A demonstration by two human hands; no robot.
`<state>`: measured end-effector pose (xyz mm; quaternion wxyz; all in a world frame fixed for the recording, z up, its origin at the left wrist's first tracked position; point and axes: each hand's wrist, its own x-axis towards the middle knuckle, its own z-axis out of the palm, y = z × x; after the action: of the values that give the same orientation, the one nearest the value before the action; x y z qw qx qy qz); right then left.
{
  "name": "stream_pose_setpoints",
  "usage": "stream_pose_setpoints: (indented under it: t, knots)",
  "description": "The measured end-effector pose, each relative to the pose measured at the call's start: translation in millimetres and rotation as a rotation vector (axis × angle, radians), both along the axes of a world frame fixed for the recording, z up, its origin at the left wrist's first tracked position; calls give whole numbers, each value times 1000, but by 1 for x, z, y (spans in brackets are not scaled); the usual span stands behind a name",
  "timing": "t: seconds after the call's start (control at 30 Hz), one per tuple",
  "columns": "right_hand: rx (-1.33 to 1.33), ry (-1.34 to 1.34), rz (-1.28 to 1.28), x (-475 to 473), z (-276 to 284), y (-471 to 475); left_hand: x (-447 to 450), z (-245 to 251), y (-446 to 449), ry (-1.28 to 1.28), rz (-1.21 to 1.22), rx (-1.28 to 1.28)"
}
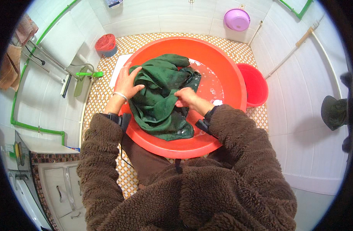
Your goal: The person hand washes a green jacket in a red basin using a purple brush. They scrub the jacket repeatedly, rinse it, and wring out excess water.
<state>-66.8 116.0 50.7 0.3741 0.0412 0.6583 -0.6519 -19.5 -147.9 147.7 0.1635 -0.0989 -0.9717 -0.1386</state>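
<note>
A wet dark green garment (162, 86) lies bunched in a large orange-red plastic basin (225, 62) in front of me. Soapy water (212, 83) with bubbles shows at the right side of the basin. My left hand (129, 79), fingers spread, rests at the basin's left rim against the garment's edge. A fold of the green cloth is pinched between the thumb and fingers of my right hand (188, 98), near the middle of the basin. Under that hand, part of the cloth is hidden. A small white thing (217, 102), perhaps foam, sits by my right wrist.
A red bucket (253, 85) stands against the basin's right side. At the back left is a smaller red-topped bucket (105, 46). A purple basin (237, 19) hangs on the back wall. Left are a squeegee (66, 85) and a white cabinet (61, 187); a white panel (118, 69) lies beside the basin.
</note>
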Motion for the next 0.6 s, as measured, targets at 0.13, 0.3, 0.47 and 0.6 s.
stream_pose_setpoints:
  t: [0.13,0.3,0.47,0.6]
  knots:
    - [-169,-26,-132,-21,47,32,19,-3,17,-415,-192,394]
    - [-268,119,-148,-23,105,75,37,-40,36,-475,-334,42]
    - [-261,228,-265,-21,137,110,21,-50,33,-500,-99,-9]
    - [-257,412,-370,-28,157,130,6,-36,22,-489,-16,43]
